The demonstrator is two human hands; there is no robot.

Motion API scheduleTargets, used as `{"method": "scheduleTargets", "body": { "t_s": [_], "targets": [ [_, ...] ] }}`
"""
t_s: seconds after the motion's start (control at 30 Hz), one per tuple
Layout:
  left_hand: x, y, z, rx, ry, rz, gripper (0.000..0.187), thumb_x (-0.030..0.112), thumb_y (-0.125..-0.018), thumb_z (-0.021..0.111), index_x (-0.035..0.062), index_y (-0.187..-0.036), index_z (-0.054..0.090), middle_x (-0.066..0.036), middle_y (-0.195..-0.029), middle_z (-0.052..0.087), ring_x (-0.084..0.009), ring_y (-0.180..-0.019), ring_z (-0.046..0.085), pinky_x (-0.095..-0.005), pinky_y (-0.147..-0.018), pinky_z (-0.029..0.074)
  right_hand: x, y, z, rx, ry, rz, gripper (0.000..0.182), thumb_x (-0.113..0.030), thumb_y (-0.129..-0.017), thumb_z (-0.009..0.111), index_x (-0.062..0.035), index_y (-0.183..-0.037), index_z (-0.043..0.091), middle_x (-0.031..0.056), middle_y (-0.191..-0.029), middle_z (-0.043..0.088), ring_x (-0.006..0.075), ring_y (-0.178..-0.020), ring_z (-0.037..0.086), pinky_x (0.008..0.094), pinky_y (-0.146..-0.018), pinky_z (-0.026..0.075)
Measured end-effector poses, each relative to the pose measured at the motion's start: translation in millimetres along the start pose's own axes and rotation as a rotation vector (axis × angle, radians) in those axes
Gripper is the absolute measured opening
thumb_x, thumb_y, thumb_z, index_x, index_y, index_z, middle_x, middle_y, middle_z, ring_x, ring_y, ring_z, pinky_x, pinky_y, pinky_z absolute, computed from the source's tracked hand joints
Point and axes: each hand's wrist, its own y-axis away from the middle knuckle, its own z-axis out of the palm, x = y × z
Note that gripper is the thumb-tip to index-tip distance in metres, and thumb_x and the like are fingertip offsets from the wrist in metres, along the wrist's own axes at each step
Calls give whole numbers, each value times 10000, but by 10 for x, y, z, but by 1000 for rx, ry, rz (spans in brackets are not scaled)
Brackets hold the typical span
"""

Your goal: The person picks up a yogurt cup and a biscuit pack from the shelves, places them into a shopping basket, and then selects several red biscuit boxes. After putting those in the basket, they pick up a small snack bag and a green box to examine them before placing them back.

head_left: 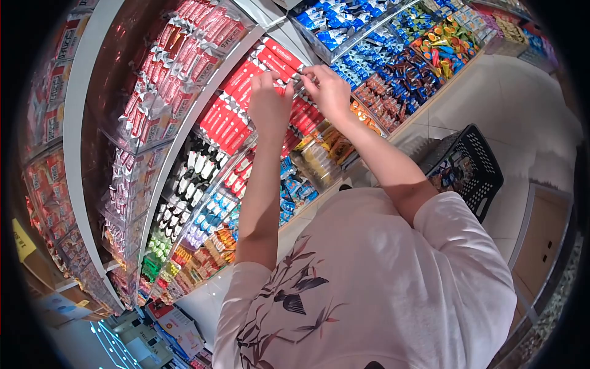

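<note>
Neat rows of red-wrapped snack bars [226,125] with silver ends fill a clear shelf bin in front of me. Over their upper part is my left hand [269,106], its fingers curled and its thumb bent towards them, with red wrapper showing between. My right hand [329,92] is close by on the right, thumb and fingertips pinched together at the bin's far side. Something small and silvery shows at those fingertips, too small to name. Loose red bars [304,115] lie below the gap between my hands.
Clear bins of pink-red bars [190,52] rise on the left. Blue packets [335,24] and brown sweets [384,101] fill bins to the right. A black shopping basket [470,163] with goods inside stands near my right elbow. Black-and-white packets [193,166] sit lower left.
</note>
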Motion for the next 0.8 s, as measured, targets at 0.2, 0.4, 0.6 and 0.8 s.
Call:
{"method": "scheduleTargets", "body": {
  "t_s": [0.2, 0.4, 0.6, 0.8],
  "targets": [
    [4, -71, -27, 35, -8, 118, 465, 268, -700, 786, 141, -1101, 589, -54, -1079, 563, -269, -893, 642, -398, -684, 535, -133, -237, -14, -42, -26, -28, 327, -295, -858, 632, -141, -1144, 594, 90, -1038, 601, 257, -893, 638, 375, -718, 516],
    [-46, -230, 61, 165, 9, 360, 674, 269, -659, 789, 65, -1250, 536, -98, -1274, 536, -272, -978, 645, -366, -758, 549, -116, -388, 101, -120, 191, -191, 342, -275, -890, 571, -212, -1225, 589, 70, -961, 594, 280, -917, 605, 398, -713, 522],
    [-171, -330, 75, 61, -46, 514, 744, 281, -649, 788, 35, -1294, 513, -111, -1352, 520, -233, -983, 657, -325, -756, 558, -145, -339, 44, -211, 188, -112, 319, -244, -915, 549, -230, -1231, 591, 99, -928, 579, 318, -786, 612, 408, -680, 523],
    [-197, -372, 98, -11, -140, 477, 748, 339, -676, 777, 36, -1306, 512, -105, -1349, 523, -229, -1019, 644, -316, -765, 558, -136, -373, 120, -174, 151, -178, 336, -200, -891, 542, -171, -1223, 585, 122, -960, 582, 328, -832, 618, 423, -705, 521]
  ]
}}
